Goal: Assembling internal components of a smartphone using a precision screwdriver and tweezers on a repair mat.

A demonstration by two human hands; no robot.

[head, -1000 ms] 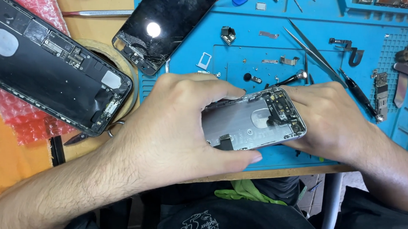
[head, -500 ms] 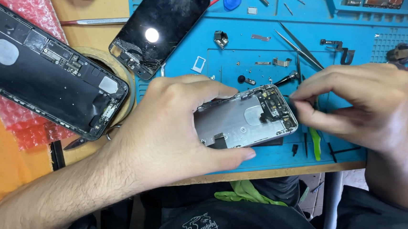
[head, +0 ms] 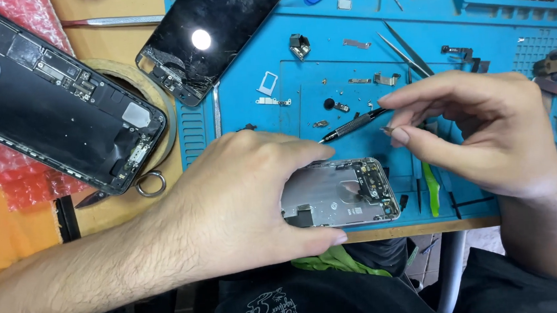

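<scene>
A silver opened phone housing with exposed circuit parts is held at the near edge of a blue silicone repair mat, which lies on a wooden desk. The left hand is closed around the housing's left end, thumb under the near edge and fingers over the far edge. The right hand is raised just above and to the right of the housing, apart from it, with thumb and forefinger pinched together on a tiny metallic part too small to identify. A black-handled precision screwdriver is seen lying on the mat just beyond the housing, its rear end passing under the right hand's fingertips. A green plastic pry tool lies on the mat to the right of the housing, below the right hand. A black cracked phone screen panel rests face up across the mat's far left edge. A larger black opened phone body is placed well to the left, on red bubble wrap, partly over a roll of tan tape. Small brackets and screws are scattered over the mat's centre, with steel tweezers beyond them. A small metal ring lies on the desk beside the larger phone body.
</scene>
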